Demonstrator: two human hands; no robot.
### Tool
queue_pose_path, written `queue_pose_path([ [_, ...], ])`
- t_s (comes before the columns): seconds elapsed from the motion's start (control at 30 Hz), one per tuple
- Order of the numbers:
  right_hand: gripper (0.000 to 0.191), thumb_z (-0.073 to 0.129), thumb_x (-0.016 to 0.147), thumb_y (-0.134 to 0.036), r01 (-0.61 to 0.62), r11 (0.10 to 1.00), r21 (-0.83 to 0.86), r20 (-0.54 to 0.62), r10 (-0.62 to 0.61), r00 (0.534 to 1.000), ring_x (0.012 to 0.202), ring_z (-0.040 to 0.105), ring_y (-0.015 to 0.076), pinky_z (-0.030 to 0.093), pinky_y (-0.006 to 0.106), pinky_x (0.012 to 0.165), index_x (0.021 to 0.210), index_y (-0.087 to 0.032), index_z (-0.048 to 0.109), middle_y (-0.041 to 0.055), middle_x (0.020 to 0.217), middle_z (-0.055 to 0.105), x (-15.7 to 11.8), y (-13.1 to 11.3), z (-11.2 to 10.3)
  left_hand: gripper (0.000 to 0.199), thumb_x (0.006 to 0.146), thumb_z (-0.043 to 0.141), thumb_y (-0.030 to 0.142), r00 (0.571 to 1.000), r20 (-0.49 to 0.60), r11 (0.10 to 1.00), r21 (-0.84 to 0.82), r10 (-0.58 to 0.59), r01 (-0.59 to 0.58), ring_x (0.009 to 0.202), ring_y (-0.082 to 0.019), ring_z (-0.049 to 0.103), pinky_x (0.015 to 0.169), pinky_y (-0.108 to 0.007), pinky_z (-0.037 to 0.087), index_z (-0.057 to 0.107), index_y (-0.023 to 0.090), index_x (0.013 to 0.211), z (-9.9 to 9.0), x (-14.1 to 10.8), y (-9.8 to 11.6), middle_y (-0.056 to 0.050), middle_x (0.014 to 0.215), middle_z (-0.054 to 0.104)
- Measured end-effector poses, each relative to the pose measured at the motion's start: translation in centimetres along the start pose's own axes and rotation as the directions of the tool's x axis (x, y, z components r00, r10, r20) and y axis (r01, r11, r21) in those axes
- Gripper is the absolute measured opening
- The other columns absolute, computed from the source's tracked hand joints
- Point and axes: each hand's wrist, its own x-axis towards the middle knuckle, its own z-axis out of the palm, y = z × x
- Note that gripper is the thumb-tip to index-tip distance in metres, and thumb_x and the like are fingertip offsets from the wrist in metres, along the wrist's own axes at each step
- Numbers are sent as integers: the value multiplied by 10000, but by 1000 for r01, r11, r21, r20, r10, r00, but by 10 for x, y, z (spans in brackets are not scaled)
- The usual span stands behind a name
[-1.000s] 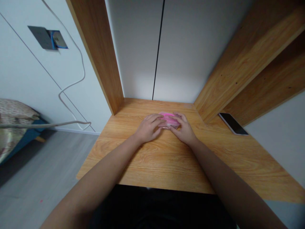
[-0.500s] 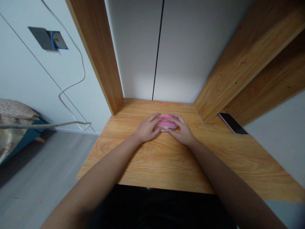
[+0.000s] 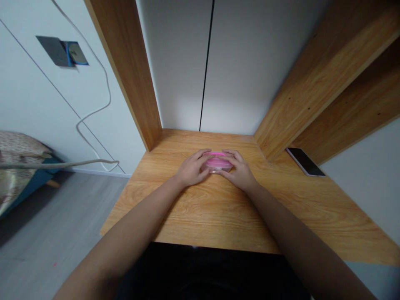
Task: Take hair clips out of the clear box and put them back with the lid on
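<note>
A small clear container with a pink lid [image 3: 215,161] rests on the wooden desk [image 3: 215,216], toward the back. My left hand [image 3: 193,168] grips its left side, fingers curled over the lid and thumb low at the front. On the opposite side my right hand [image 3: 240,170] holds it in the same way, thumb near the front edge. Both hands cover much of the container's sides, and what it holds, if anything, cannot be made out.
A phone [image 3: 305,161] lies at the desk's right, beside a wooden upright panel [image 3: 312,91]. Another wooden panel [image 3: 128,71] stands at the left. A white cable [image 3: 108,83] hangs on the left wall near an opened socket [image 3: 64,52]. Patterned fabric [image 3: 21,150] shows at far left.
</note>
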Motion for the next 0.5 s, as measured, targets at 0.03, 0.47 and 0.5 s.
queue_pose_path([
  [0.03,509,783,816,-479,9,1000,-13,0,-9,1000,1273,565,296,478,517,1100,1278,-296,674,108,1328,601,0,-1,-1,479,949,564,347,1000,-3,1000,-3,0,0,1362,-294,518,1142,-486,459,526,210,1407,0,0,1,-153,1479,507],
  [0.47,466,671,910,-481,40,996,-84,37,-37,999,1245,609,286,495,491,1082,1319,-259,641,108,1301,671,-2,-2,-4,966,896,618,594,973,80,974,-54,-217,222,1346,-391,541,1078,-552,486,123,147,1595,6,-2,3,-259,1546,422],
  [0.5,469,672,909,-483,41,995,-89,41,-37,998,1251,607,286,493,491,1084,1322,-262,639,106,1307,670,-2,-2,-4,995,889,621,609,966,99,967,-62,-241,247,1307,-395,576,1045,-549,508,99,146,1600,6,-2,3,-263,1527,449],
])
